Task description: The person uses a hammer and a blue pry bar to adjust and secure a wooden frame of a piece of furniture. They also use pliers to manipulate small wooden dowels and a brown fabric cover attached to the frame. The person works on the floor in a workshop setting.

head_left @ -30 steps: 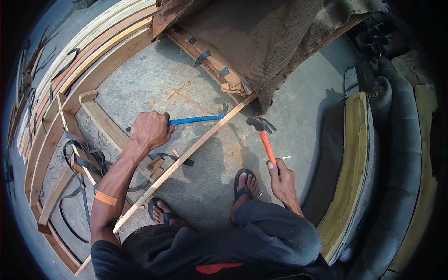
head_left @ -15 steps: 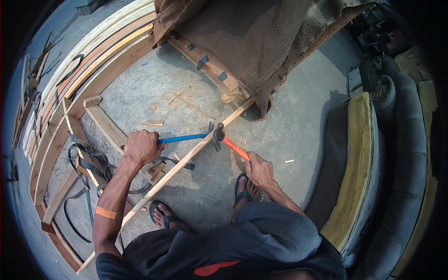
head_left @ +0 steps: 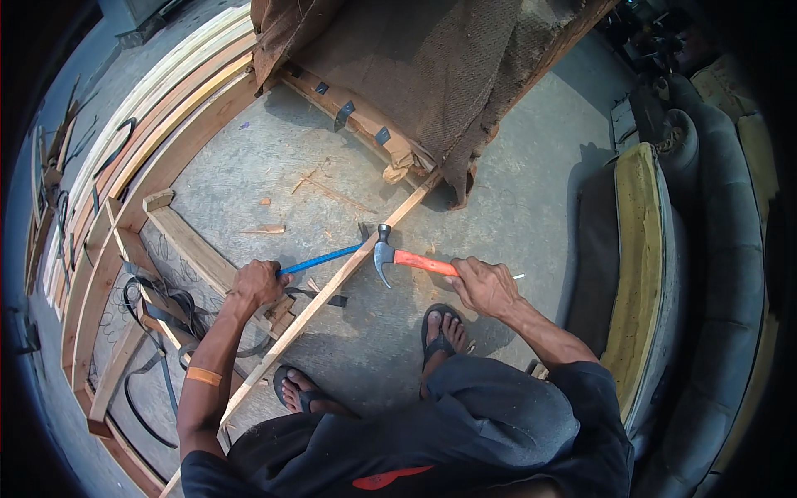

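My left hand (head_left: 256,286) is closed round a blue pry bar (head_left: 328,256), its dark claw at the left edge of a long pale wooden strip (head_left: 315,310) that runs diagonally before me. My right hand (head_left: 481,286) grips a claw hammer (head_left: 422,263) by its orange handle. The hammer's metal head is over the strip, beside the bar's claw. The strip's far end meets a board with dark metal tabs (head_left: 360,129), under brown torn fabric (head_left: 427,62).
Curved wooden frames (head_left: 166,178) with loose straps and wire lie at left. A short timber piece (head_left: 187,242) lies inside them. Scraps dot the concrete floor (head_left: 531,183). At right stand a curved yellow foam piece (head_left: 631,274) and dark padded sections (head_left: 721,249). My sandalled feet are below.
The hammer has swung leftward from right of the strip onto it and turned crosswise, my right hand rising with it. My left hand and the pry bar have moved slightly down.
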